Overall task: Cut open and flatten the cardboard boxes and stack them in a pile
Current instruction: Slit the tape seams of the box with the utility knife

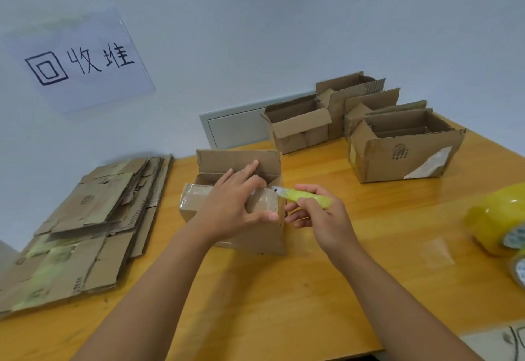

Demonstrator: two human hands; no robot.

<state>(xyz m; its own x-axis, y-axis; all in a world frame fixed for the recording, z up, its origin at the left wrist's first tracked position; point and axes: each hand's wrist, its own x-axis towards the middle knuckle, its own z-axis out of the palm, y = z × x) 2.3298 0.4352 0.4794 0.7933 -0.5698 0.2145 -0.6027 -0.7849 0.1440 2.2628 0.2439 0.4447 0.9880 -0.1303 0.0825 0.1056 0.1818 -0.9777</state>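
One box (264, 235) is being worked on at mid-counter (284, 303), directly under the left hand (227, 207), whose fingers (244, 170) are lying spread and fairly straight over its taped top, with the thumb pressing the near side. The right hand (321, 218) is sitting just right of that thumb, its fingers curling tight around a yellow knife (306, 197), the blade tip touching or nearly touching the tape (264, 201) at the box's right edge. The step in hand looks like slitting the tape seam. Next, the blade probably needs drawing along the seam toward the left fingers, so those fingers should be shifting clear of the cut line while bracing the box. Far left of the left fingers, a pile (85, 230) of flattened cardboard is waiting. Beyond the right fingers, several open boxes (403, 156) are standing uncut; a tape roll (497, 218) is sitting far right.
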